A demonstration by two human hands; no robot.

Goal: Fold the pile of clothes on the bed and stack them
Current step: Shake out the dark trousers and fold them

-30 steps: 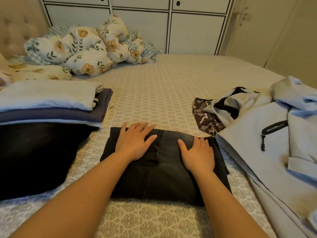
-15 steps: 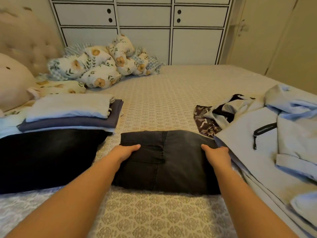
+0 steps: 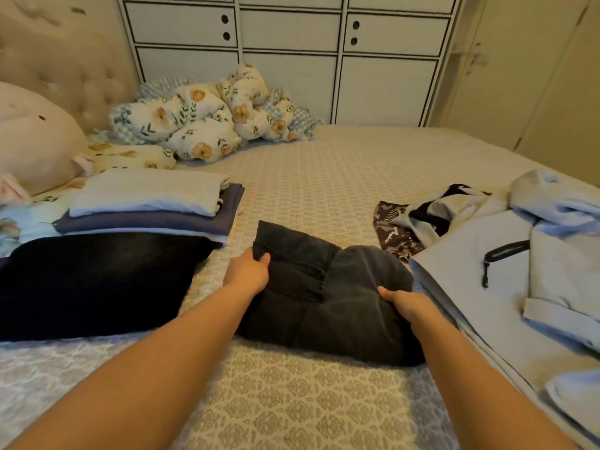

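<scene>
Hands first, from the head view: our left hand (image 3: 247,271) grips the left edge of the folded dark jeans (image 3: 328,297), thumb on top and fingers tucked under, and our right hand (image 3: 402,303) pinches the right edge the same way, so both are clamped on that one bundle. It sits on the bed (image 3: 324,177) directly in front of us, its far left corner lifted off the cover. To the left lies a stack of folded clothes (image 3: 146,216), with a white piece on top of purple ones, and a large black folded item (image 3: 97,280) just beside it. We judge the jeans finished and ready to go onto that stack. Still unfolded on the right are a light blue jacket (image 3: 487,287) with a dark zip and a patterned garment (image 3: 409,222) behind it, so roughly the last part of the pile is left.
</scene>
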